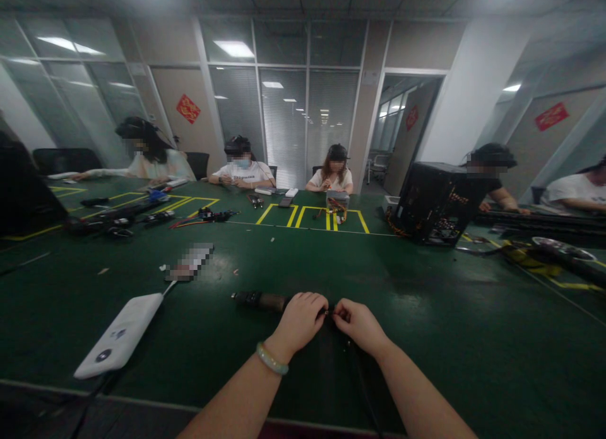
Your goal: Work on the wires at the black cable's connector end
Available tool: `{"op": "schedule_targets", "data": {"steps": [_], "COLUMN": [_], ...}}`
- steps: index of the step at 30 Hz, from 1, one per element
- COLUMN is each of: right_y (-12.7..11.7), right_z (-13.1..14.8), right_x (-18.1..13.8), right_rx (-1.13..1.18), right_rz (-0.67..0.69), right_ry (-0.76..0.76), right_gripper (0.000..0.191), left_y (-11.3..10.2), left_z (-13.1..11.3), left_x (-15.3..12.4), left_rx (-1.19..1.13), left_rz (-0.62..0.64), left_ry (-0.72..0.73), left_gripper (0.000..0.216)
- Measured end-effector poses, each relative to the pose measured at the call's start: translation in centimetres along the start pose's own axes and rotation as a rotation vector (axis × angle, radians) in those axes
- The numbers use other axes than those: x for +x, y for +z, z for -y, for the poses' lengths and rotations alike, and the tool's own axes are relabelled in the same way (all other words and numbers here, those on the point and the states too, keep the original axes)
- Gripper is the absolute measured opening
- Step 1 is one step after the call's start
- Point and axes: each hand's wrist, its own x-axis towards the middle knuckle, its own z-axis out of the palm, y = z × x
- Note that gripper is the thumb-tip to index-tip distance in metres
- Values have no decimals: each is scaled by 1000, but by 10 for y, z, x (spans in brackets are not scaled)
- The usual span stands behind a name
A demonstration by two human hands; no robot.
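A dark, cylindrical electric screwdriver (265, 301) lies level over the green table, its narrow metal tip pointing left. Its rear end is in my left hand (303, 316), with the fingers curled round it and hiding part of the body. My right hand (358, 325) is closed in a pinch close beside the left fingertips, at the rear of the screwdriver. A black cable (362, 382) runs from under my right hand towards the table's near edge. A small metallic glint shows between the two hands; its exact shape is too small to tell.
To the left, a white power bank (120, 335) is joined by a short cord to a phone (192, 262). Loose cables and parts (203, 216) lie farther back. A black computer case (433, 202) stands at the right rear. Several people sit around the table (293, 262).
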Motion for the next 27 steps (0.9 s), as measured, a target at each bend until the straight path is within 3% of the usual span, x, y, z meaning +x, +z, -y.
{"op": "schedule_targets", "data": {"steps": [27], "right_y": [0], "right_z": [2], "right_x": [0], "right_rx": [-13], "right_rz": [17], "right_ry": [16], "right_gripper": [6], "left_y": [-7], "left_z": [-3], "left_x": [-1], "left_rx": [-13], "left_rz": [1], "left_ry": [17], "left_gripper": [11]}}
